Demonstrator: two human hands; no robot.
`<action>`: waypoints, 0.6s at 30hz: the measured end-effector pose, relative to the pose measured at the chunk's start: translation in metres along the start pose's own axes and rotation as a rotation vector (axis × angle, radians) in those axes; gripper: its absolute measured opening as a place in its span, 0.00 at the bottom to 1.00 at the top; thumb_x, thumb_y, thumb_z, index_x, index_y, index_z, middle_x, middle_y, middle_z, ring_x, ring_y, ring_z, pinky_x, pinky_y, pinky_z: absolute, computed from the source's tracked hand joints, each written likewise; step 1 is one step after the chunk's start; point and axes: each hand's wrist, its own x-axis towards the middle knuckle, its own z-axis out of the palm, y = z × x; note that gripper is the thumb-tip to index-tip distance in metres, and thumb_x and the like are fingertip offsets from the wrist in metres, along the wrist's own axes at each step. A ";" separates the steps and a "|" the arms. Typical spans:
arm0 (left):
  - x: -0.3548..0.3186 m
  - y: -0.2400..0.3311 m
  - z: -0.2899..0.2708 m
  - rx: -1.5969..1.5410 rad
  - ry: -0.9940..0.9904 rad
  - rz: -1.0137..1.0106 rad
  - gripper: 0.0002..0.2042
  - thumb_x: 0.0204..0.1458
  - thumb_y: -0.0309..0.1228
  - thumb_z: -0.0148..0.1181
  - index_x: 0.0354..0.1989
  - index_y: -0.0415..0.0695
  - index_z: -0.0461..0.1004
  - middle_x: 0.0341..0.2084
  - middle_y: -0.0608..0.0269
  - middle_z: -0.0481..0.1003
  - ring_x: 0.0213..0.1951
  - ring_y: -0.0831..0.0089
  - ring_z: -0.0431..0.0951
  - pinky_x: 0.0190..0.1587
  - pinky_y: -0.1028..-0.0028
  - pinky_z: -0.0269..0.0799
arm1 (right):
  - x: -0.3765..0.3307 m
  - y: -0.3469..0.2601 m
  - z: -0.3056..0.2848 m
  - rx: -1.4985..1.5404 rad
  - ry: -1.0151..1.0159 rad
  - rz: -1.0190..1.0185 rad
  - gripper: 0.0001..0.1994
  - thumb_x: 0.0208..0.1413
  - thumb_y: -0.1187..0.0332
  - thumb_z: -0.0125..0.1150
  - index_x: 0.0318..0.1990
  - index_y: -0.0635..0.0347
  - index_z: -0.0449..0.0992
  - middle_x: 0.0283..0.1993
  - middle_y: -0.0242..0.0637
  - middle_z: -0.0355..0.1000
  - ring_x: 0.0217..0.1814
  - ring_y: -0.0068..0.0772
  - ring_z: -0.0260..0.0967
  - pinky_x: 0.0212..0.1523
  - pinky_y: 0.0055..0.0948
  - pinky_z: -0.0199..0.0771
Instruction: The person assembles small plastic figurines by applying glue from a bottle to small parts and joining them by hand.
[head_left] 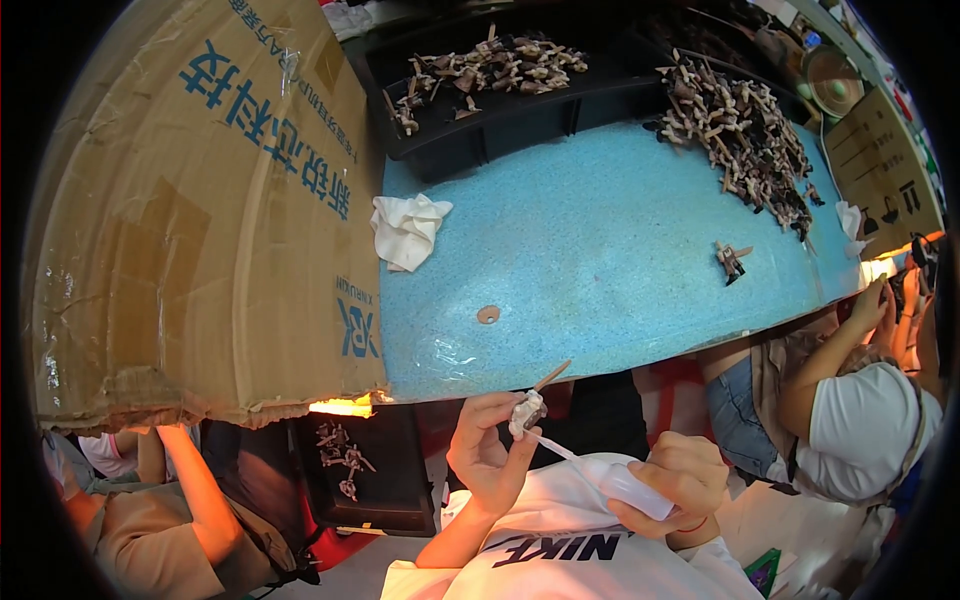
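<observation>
Just past the table's near edge, my left hand [486, 458] pinches a small white and brown figurine [527, 412] between thumb and fingertips. A thin brown stick-like piece juts up from it. My right hand [690, 478] is wrapped round a translucent white squeeze bottle [636, 491], tilted so that its long narrow nozzle points up and left. The nozzle's tip is at the figurine's lower side; whether it touches cannot be told. A single similar figurine [731, 262] lies on the blue table [590, 220], to the right.
A tall cardboard box [180, 270] stands at the left. Crumpled white tissue [410, 230] lies beside it. A black tray [530, 122] of figurines is at the back, and a figurine pile [735, 135] at back right. Another black tray [385, 505] sits low left. People work on both sides.
</observation>
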 end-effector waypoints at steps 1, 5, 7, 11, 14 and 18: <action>0.000 -0.001 0.000 -0.011 -0.007 0.003 0.16 0.41 0.11 0.56 0.41 0.33 0.68 0.40 0.49 0.68 0.38 0.64 0.75 0.43 0.70 0.72 | 0.000 0.000 0.000 -0.002 0.003 -0.005 0.15 0.30 0.71 0.72 0.28 0.65 0.73 0.16 0.31 0.62 0.13 0.26 0.57 0.11 0.19 0.51; 0.000 0.001 0.001 -0.031 -0.012 -0.005 0.16 0.41 0.11 0.56 0.41 0.33 0.68 0.40 0.49 0.68 0.38 0.64 0.75 0.43 0.70 0.72 | -0.001 0.000 0.000 -0.003 0.011 -0.011 0.15 0.30 0.71 0.72 0.28 0.65 0.73 0.16 0.32 0.62 0.13 0.26 0.56 0.11 0.19 0.51; 0.000 -0.001 0.000 -0.065 -0.012 0.007 0.15 0.42 0.12 0.56 0.41 0.33 0.67 0.39 0.49 0.68 0.39 0.64 0.74 0.43 0.70 0.71 | -0.001 0.001 -0.002 0.005 0.009 0.003 0.15 0.30 0.71 0.72 0.28 0.65 0.73 0.16 0.32 0.62 0.13 0.26 0.56 0.11 0.19 0.51; -0.001 -0.001 0.000 -0.091 -0.008 -0.010 0.15 0.42 0.12 0.57 0.40 0.32 0.67 0.39 0.49 0.68 0.39 0.64 0.74 0.43 0.70 0.71 | 0.000 -0.001 -0.004 -0.021 0.017 0.011 0.15 0.30 0.71 0.72 0.28 0.65 0.73 0.16 0.32 0.61 0.13 0.26 0.57 0.11 0.20 0.52; 0.000 -0.001 0.000 -0.086 -0.010 -0.026 0.15 0.42 0.12 0.57 0.40 0.32 0.67 0.40 0.49 0.68 0.39 0.65 0.74 0.43 0.71 0.70 | 0.002 0.002 -0.002 -0.011 0.010 0.003 0.15 0.30 0.71 0.72 0.28 0.65 0.73 0.16 0.32 0.61 0.13 0.26 0.56 0.11 0.20 0.52; 0.000 0.000 0.000 -0.119 -0.003 -0.042 0.15 0.43 0.12 0.57 0.40 0.33 0.67 0.40 0.49 0.68 0.38 0.66 0.74 0.43 0.71 0.70 | 0.000 0.003 -0.003 -0.011 0.015 0.008 0.15 0.30 0.71 0.72 0.28 0.65 0.73 0.16 0.32 0.61 0.12 0.27 0.56 0.11 0.20 0.52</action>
